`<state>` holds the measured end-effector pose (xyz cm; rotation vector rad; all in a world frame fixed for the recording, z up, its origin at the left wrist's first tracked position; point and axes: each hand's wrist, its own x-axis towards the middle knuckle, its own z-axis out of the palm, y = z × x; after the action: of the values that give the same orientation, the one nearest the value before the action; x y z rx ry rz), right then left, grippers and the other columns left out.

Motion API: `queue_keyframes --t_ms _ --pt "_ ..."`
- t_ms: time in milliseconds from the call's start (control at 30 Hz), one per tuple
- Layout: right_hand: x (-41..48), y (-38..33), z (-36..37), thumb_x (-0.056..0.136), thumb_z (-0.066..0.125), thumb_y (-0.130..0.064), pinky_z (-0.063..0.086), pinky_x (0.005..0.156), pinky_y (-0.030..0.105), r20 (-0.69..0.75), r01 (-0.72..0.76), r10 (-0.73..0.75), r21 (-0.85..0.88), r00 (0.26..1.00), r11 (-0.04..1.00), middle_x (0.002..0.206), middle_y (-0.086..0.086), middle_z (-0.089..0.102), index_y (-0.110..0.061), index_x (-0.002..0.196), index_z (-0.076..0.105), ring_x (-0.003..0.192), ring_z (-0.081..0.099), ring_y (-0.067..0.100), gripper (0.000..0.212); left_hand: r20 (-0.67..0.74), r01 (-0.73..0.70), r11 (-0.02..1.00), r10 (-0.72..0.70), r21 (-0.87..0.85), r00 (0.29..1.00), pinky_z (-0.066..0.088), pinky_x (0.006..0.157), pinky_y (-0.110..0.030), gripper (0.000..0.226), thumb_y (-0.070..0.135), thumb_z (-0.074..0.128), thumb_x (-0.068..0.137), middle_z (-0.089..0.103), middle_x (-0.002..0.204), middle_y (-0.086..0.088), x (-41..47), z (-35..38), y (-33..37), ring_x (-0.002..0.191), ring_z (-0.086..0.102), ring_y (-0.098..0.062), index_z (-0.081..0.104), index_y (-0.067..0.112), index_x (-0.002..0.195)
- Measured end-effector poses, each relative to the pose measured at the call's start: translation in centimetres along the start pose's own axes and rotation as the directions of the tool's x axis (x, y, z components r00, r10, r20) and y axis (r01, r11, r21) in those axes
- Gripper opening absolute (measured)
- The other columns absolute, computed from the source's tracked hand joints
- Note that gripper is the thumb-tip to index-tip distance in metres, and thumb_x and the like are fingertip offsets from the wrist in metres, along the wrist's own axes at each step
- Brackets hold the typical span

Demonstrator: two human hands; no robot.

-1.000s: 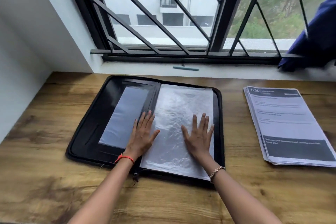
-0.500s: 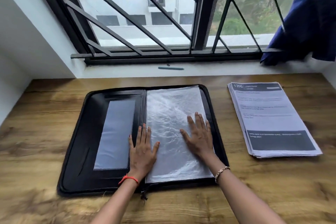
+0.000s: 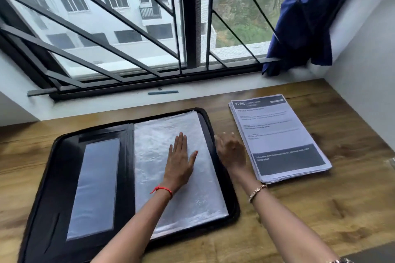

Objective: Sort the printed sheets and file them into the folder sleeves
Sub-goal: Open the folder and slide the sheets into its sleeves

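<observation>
L hand [image 3: 179, 162] flat, fingers straight, on clear sleeves [image 3: 203, 198] in right half of open black folder [image 3: 53, 156], frame centre. R hand [image 3: 232, 151] (blurred) fingers loose, gripping nothing, just beside printed sheets [image 3: 277, 134] stacked centre-right on table [image 3: 320, 209].

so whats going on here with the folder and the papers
A person has a black folder open on the desk. The left hand lies flat on the clear sleeves. The right hand, empty and relaxed, hovers between the folder and the stack of sheets beside it. No sheet looks filed yet.
</observation>
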<state>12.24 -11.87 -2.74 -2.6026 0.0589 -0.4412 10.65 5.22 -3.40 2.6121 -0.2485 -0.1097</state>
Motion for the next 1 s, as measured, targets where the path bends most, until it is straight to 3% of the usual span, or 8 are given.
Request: queue_keyframes --t_ms 167,267,367,433,633,833,900,1000 --pt "4.7 5.2 -5.0 0.086 0.056 -0.009 0.05 0.064 0.037 -0.097 -0.127 0.127 0.012 0.987 0.992 0.075 0.022 0.068 0.001 0.074 0.066 0.069 0.064 0.039 0.019 0.024 -0.014 0.943 0.023 -0.332 0.999 0.002 0.112 -0.018 0.057 0.027 0.038 0.101 0.013 0.157 -0.01 4.8 0.5 7.8 0.145 0.01 -0.017 0.016 0.003 0.147" --pt "6.4 8.6 -7.3 0.088 0.057 -0.009 0.049 0.076 0.042 -0.108 -0.187 0.184 -0.018 0.977 0.982 0.093 0.027 0.068 0.007 0.089 0.068 0.085 0.064 0.042 0.02 0.054 0.032 0.922 -0.012 -0.387 0.998 0.018 0.114 -0.029 0.049 0.024 0.043 0.099 0.033 0.148 -0.016 7.3 1.4 11.3 0.139 0.027 -0.026 0.033 0.0 0.141" --pt "7.3 12.2 -8.6 0.09 0.056 -0.014 0.046 0.084 0.041 -0.083 -0.264 0.259 -0.052 0.962 0.963 0.106 0.025 0.066 0.006 0.101 0.067 0.098 0.061 0.04 0.026 0.054 0.073 0.893 -0.054 -0.444 0.997 0.039 0.099 -0.035 0.037 0.021 0.049 0.097 0.051 0.13 -0.016 9.5 2.4 13.3 0.118 0.05 -0.029 0.05 -0.001 0.127" --pt "7.7 14.1 -8.9 0.088 0.057 -0.014 0.046 0.085 0.04 -0.087 -0.322 0.316 -0.056 0.945 0.945 0.11 0.024 0.064 0.006 0.103 0.067 0.101 0.059 0.04 0.027 0.074 0.105 0.891 -0.08 -0.441 0.994 0.044 0.093 -0.035 0.034 0.02 0.051 0.095 0.055 0.123 -0.016 10.5 2.9 14.0 0.109 0.056 -0.028 0.056 -0.001 0.121" --pt "8.4 18.2 -8.3 0.085 0.064 -0.023 0.039 0.092 0.043 -0.059 -0.466 0.462 -0.132 0.885 0.875 0.112 0.023 0.058 0.006 0.107 0.062 0.108 0.049 0.04 0.036 0.099 0.13 0.916 -0.1 -0.38 0.99 0.043 0.084 -0.031 0.029 0.014 0.054 0.092 0.062 0.115 -0.018 12.7 3.7 15.1 0.1 0.058 -0.026 0.062 -0.005 0.113" --pt "9.3 18.9 -7.3 0.083 0.066 -0.023 0.032 0.097 0.044 -0.048 -0.535 0.533 -0.091 0.845 0.84 0.115 0.023 0.052 0.004 0.109 0.059 0.113 0.043 0.038 0.038 0.098 0.198 0.851 -0.172 -0.486 0.98 0.044 0.068 -0.029 0.01 0.004 0.056 0.088 0.064 0.089 -0.01 13.0 4.0 15.7 0.08 0.054 -0.017 0.066 0.002 0.092" --pt "9.5 18.8 -7.0 0.079 0.067 -0.023 0.028 0.096 0.043 -0.08 -0.575 0.57 -0.072 0.817 0.815 0.118 0.021 0.049 0.002 0.11 0.058 0.115 0.039 0.036 0.041 0.116 0.255 0.804 -0.229 -0.538 0.967 0.041 0.059 -0.017 0.003 0.003 0.059 0.087 0.058 0.081 -0.006 13.2 4.3 15.8 0.077 0.052 -0.015 0.062 0.004 0.087" --pt "9.7 18.7 -6.9 0.075 0.069 -0.021 0.026 0.094 0.042 -0.112 -0.599 0.591 -0.062 0.799 0.798 0.12 0.02 0.047 0.0 0.116 0.055 0.116 0.036 0.035 0.048 0.11 0.282 0.776 -0.267 -0.564 0.957 0.034 0.047 -0.003 0.01 0.002 0.062 0.086 0.057 0.08 -0.005 13.3 4.5 15.8 0.075 0.053 -0.014 0.063 -0.004 0.094"
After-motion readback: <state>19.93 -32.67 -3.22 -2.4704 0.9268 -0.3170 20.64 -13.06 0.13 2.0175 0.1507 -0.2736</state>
